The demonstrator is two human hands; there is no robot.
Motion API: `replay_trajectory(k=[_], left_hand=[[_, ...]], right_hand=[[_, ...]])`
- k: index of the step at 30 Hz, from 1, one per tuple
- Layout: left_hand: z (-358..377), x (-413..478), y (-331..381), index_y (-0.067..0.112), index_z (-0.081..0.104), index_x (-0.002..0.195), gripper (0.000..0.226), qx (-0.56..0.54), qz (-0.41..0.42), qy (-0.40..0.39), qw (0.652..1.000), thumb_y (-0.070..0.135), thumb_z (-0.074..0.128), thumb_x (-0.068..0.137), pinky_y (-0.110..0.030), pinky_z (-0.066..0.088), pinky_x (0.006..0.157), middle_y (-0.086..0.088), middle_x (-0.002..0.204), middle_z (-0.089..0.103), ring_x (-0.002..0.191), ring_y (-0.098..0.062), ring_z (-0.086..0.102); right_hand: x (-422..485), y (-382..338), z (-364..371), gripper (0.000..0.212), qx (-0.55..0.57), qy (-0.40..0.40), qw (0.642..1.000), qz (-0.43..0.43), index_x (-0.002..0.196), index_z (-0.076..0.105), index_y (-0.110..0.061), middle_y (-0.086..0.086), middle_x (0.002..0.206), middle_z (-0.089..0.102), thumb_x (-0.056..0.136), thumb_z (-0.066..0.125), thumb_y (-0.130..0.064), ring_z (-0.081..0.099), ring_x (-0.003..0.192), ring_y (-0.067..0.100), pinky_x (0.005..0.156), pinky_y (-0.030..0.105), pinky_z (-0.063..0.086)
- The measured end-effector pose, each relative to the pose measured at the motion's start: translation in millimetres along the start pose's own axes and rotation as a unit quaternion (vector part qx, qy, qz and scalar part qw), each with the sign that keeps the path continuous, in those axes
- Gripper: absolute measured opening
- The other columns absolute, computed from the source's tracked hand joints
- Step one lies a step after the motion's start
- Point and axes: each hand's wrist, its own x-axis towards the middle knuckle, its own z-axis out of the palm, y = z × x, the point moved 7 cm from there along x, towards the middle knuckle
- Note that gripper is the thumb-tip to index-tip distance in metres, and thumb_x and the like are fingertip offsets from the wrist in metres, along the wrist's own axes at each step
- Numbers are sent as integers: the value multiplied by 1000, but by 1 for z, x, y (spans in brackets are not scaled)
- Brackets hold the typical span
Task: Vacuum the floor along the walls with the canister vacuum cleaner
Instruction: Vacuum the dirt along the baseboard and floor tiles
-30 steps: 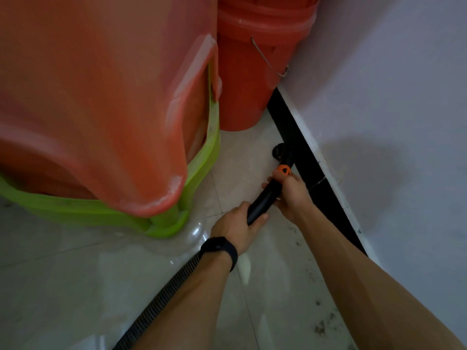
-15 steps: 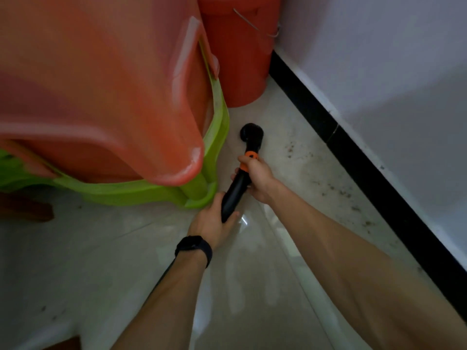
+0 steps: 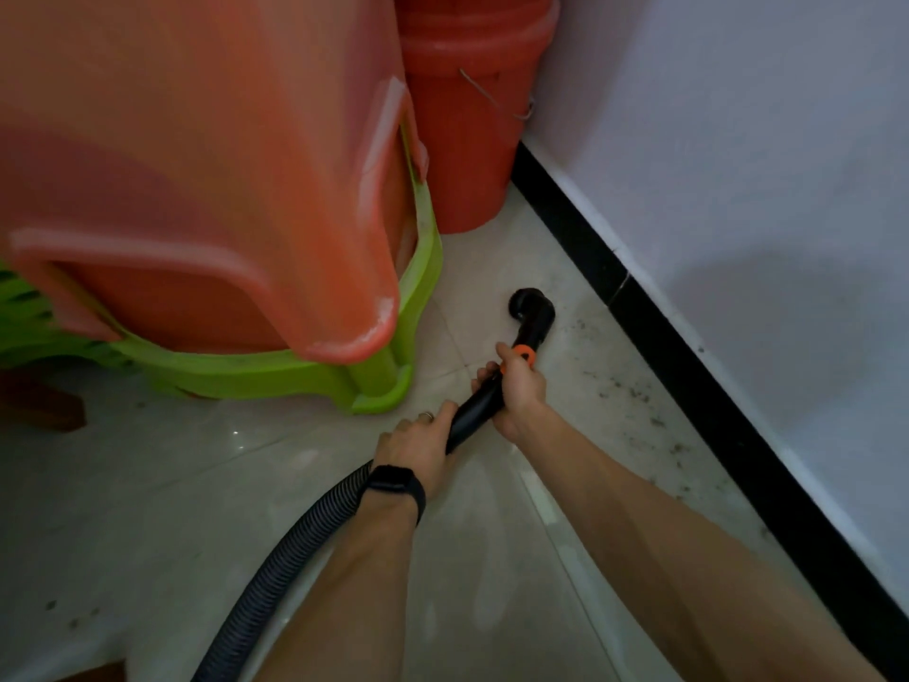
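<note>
Head view: black vacuum tube [image 3: 472,411] was held two-handed.
Left hand [image 3: 415,447]: curled round its rear end, by the ribbed hose [image 3: 295,543].
Right hand [image 3: 521,391]: wrapped round it at the orange collar [image 3: 525,355].
Nozzle [image 3: 531,310]: low at the floor [image 3: 492,583], near the black baseboard [image 3: 688,375].

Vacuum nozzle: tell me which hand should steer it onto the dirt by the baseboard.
Right, probably: the right hand grips the wand behind the nozzle, nearer the baseboard; the left hand holds farther back by the hose.
</note>
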Motion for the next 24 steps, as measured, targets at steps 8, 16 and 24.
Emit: replay_trajectory(k=[8,16,24], left_hand=[[2,36,33,25,33,131,39,-9,21,-2,1000,30,50,96,-40,35,73,-9,117,57,104,-32,55],[15,55,45,28,33,131,40,-69,0,18,997,30,50,95,-40,42,76,-6,114,59,100,-30,56],[12,74,31,25,36,119,38,-182,-2,-13,983,27,58,89,-35,50,65,-6,99,60,81,-26,58]], right_hand=[[17,-25,-19,19,0,-14,1000,13,93,55,-8,3,66,54,103,63,-23,55,59,17,66,33,52],[45,-47,-19,21,-64,-15,997,-25,92,55,-9,2,64,54,103,64,-25,55,55,16,61,34,53],[56,-57,6,9,-110,-74,991,-33,105,55,-9,6,77,59,102,61,-15,62,64,19,65,35,57]])
